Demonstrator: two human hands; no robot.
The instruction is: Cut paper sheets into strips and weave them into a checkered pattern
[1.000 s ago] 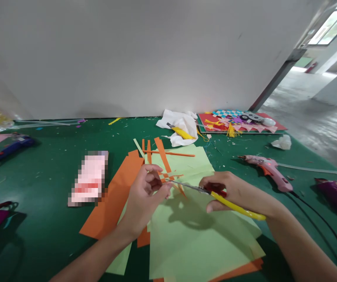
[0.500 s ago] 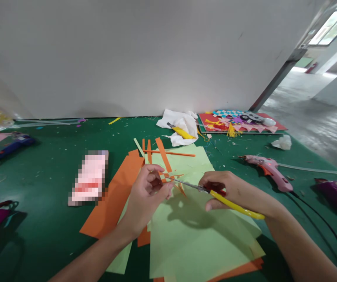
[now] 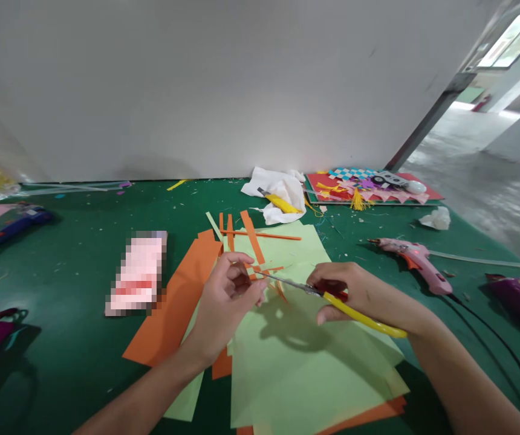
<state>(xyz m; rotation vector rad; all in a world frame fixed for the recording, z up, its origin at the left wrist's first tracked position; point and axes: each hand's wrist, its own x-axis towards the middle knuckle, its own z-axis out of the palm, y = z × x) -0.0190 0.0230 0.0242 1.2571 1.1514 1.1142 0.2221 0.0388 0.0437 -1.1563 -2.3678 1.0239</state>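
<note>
Left grip [image 3: 229, 299]: thumb and fingers were clamped on a small woven piece, with the exact contact hidden behind the fingers
Woven piece [image 3: 253, 272]: it was in front of the left fingertips, above the light-green sheets [image 3: 296, 374], its thin orange ends poking out to the right
Right grip [image 3: 355, 293]: it was closed round the handles of the scissors [image 3: 309, 290], the yellow one running back towards the wrist
Scissor tips: they reached the woven piece close to the left thumb; whether the blades were apart or together was too small to tell
Trimming: the step looked like fine work on strip ends, and seemed to call for small snips with the tips alone, one end at a time
Left thumb: it was very near the blades, so a pinch set further back looked safer
Weave: its narrow strips probably slipped easily, so a firm, flat pinch over the crossings suited it best
Orange strips [image 3: 253, 237]: these lay just beyond on the sheets, best kept out of the blades' path
</note>
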